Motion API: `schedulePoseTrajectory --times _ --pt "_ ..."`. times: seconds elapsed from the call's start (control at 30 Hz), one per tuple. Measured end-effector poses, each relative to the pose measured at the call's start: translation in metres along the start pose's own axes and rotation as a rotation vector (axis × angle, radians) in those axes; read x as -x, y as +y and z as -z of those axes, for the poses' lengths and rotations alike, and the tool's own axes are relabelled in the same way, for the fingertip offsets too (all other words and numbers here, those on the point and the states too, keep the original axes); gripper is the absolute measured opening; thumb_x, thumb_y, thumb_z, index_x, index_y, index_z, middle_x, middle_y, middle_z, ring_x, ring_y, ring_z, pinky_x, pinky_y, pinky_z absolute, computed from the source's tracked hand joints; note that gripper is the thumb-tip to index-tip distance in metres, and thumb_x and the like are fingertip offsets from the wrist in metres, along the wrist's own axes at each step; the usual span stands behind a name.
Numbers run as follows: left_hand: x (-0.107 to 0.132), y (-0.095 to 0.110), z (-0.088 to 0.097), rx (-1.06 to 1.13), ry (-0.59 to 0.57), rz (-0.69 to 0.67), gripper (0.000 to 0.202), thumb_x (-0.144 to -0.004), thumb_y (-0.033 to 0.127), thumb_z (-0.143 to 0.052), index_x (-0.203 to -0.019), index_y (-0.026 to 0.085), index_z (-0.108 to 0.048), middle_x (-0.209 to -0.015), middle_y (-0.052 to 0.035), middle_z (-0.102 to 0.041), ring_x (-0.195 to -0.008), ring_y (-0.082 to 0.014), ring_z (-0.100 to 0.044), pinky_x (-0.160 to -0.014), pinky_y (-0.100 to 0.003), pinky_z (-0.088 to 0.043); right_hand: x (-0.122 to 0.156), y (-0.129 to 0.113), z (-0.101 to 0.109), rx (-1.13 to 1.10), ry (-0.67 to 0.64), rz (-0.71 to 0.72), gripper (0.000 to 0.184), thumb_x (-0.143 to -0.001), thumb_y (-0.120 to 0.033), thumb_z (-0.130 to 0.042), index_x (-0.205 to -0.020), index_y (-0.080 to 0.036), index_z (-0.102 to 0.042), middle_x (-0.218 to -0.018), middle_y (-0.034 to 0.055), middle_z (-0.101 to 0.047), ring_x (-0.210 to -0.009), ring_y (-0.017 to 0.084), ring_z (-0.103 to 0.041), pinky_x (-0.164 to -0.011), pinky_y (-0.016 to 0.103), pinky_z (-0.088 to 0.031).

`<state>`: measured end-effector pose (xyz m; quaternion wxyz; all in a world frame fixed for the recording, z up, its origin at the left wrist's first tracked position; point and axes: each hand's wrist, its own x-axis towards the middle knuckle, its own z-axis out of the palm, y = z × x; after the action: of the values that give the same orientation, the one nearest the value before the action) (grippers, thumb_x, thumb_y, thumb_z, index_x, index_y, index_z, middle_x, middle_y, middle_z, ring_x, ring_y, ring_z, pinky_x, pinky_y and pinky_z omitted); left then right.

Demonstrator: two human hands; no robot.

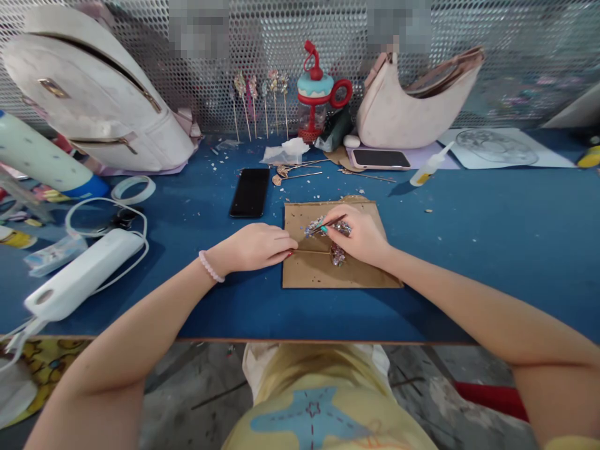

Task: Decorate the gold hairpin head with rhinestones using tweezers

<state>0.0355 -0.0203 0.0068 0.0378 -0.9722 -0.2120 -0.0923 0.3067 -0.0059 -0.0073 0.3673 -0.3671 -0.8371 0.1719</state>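
A brown cardboard sheet [309, 272] lies on the blue table [469, 250] in front of me. My right hand [359, 236] rests on it, fingers pinched round a thin pair of tweezers [323, 225] whose tip points left into a small glittery ornament [313, 227]. More glittery pieces [337, 255] sit under that hand. My left hand [257, 247] lies closed at the cardboard's left edge, fingertips pressing a thin stick [312, 252] against the sheet. A pink bead bracelet [210, 267] circles my left wrist.
A black phone [250, 192] lies behind the cardboard, another phone [380, 159] and a glue bottle [429, 169] further right. White bags [94, 94] [412, 106], a red-lidded jar [316, 94] and upright hair sticks [262, 103] line the mesh wall. A white power bank [82, 275] with cable lies left.
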Motion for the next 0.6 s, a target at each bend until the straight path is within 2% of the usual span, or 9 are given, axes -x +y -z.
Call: schedulePoseTrajectory --times 0.6 --pt "-0.0001 0.0002 0.0001 0.011 0.008 0.001 0.027 -0.106 0.031 -0.042 -0.106 0.018 -0.065 -0.087 -0.0043 -0.068 -0.077 -0.0164 -0.064 -0.067 -0.028 -0.045 0.0008 0.0014 -0.0018 0.02 0.003 0.021 0.009 -0.087 -0.021 -0.056 -0.088 -0.022 -0.065 -0.095 0.0066 -0.075 -0.092 0.023 -0.07 -0.086 0.041 -0.054"
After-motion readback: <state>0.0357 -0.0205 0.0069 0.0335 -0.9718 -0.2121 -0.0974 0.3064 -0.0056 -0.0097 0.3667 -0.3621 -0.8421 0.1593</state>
